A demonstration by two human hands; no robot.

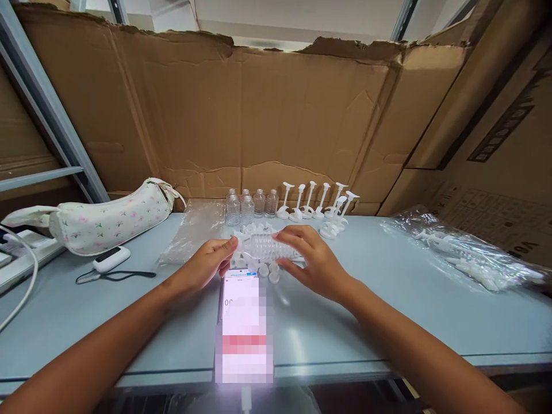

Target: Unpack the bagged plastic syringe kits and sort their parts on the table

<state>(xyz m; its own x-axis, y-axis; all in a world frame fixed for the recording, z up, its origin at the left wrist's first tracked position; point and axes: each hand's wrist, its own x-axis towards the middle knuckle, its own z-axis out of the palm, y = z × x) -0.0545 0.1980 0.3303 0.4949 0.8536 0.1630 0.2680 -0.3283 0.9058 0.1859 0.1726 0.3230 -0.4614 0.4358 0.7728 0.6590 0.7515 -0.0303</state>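
Observation:
A clear ribbed plastic bottle (266, 246) lies sideways between my two hands, above a group of small white caps (268, 271). My left hand (207, 261) is closed at the bottle's left end, thumb on top and fingers curled. My right hand (317, 259) curves round the right end, with fingertips above and thumb below. Just behind stand several clear bottles (246, 208) without tops. To their right, several white pump tops (309, 200) stand upright on their round bases.
A lit phone (241, 322) lies in front at the table edge. Leftward are a flowered pouch (114, 217), a white device with a black strap (111, 259), a power strip (26, 259) and a flat plastic bag (192, 230). A bag of white parts (470, 253) lies right. Cardboard (259, 115) walls the back.

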